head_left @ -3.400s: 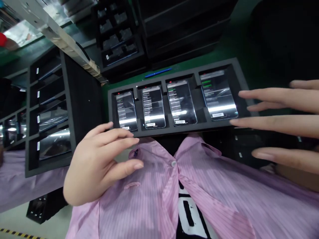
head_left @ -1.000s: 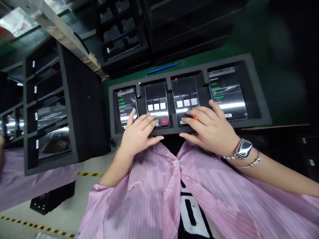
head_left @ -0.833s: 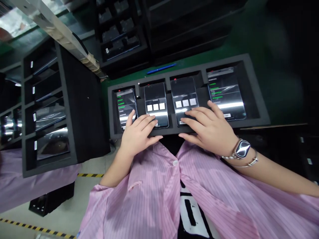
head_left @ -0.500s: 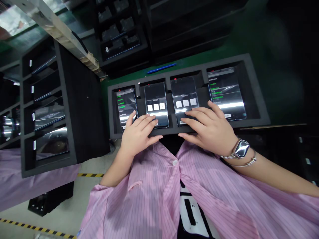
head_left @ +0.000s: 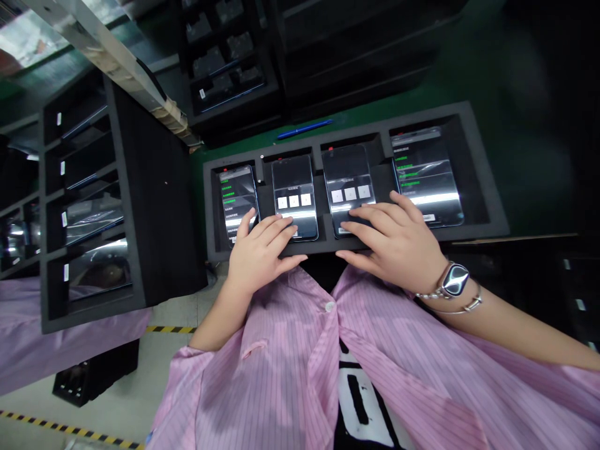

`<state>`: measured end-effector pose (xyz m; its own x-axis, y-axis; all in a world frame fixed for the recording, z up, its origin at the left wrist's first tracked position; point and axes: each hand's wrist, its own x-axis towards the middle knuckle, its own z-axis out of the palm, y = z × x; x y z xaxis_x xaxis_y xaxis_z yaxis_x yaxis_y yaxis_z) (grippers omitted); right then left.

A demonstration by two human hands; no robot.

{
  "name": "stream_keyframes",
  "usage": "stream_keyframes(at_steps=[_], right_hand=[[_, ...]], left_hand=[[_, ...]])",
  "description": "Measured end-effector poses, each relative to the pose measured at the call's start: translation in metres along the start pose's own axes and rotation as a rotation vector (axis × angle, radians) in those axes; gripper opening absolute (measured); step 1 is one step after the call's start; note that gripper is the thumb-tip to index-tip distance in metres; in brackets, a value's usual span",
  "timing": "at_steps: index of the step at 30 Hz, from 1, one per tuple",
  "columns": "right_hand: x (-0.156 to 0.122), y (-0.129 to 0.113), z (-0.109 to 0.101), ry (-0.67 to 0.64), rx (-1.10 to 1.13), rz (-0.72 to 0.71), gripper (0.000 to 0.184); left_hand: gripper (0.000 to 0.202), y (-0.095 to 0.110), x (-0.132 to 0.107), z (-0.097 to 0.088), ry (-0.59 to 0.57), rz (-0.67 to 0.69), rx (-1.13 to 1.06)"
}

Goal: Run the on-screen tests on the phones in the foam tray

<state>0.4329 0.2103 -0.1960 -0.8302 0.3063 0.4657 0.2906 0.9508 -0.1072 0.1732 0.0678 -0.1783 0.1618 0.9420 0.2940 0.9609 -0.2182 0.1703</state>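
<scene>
Several smartphones lie face up in the pockets of a black foam tray (head_left: 482, 187). My left hand (head_left: 262, 253) rests with spread fingers over the lower ends of the far-left phone (head_left: 237, 194) and the second phone (head_left: 294, 178). Fingers of my right hand (head_left: 398, 240) lie stretched over the lower part of the third phone (head_left: 349, 169), its index finger by the far-right phone (head_left: 424, 165). Three white squares show on each of the two middle screens. Both outer screens carry text lists with green lines. Neither hand grips anything.
Behind the tray a blue pen (head_left: 304, 129) lies on the green table (head_left: 375, 106). At left stands a large black foam tray (head_left: 164, 206) with phones in its slots, close to a pale post (head_left: 117, 59). Another phone tray (head_left: 229, 62) sits at the back.
</scene>
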Motion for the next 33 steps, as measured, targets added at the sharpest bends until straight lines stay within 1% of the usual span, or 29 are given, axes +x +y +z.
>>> stream_keyframes(at_steps=[10, 15, 19, 24, 28, 30, 33], right_hand=[[-0.0005, 0.0001, 0.0004, -0.001, 0.002, 0.001, 0.043], [-0.0004, -0.0003, 0.0004, -0.003, 0.006, 0.007, 0.043], [0.0002, -0.0006, -0.0002, -0.002, 0.000, 0.007, 0.043], [0.0003, -0.0008, -0.0002, 0.000, -0.006, 0.007, 0.042], [0.0000, -0.0008, 0.0001, -0.001, -0.007, 0.012, 0.042], [-0.0001, -0.0008, 0.0002, 0.001, -0.004, 0.013, 0.042], [0.0000, -0.0009, 0.0002, -0.002, 0.002, 0.011, 0.042]], left_hand=[[0.049, -0.0002, -0.0007, 0.0003, -0.001, -0.008, -0.011], [0.049, 0.0003, -0.0008, 0.0009, -0.020, -0.034, -0.028], [0.049, 0.0006, -0.0002, -0.0001, -0.002, -0.014, -0.021], [0.049, 0.0006, 0.0002, -0.0001, -0.017, -0.026, -0.024], [0.049, 0.0003, -0.0007, 0.0005, 0.003, -0.003, -0.009], [0.050, -0.0004, -0.0004, -0.0010, -0.004, 0.000, -0.021], [0.055, -0.0025, 0.0034, -0.0053, -0.009, -0.049, -0.059]])
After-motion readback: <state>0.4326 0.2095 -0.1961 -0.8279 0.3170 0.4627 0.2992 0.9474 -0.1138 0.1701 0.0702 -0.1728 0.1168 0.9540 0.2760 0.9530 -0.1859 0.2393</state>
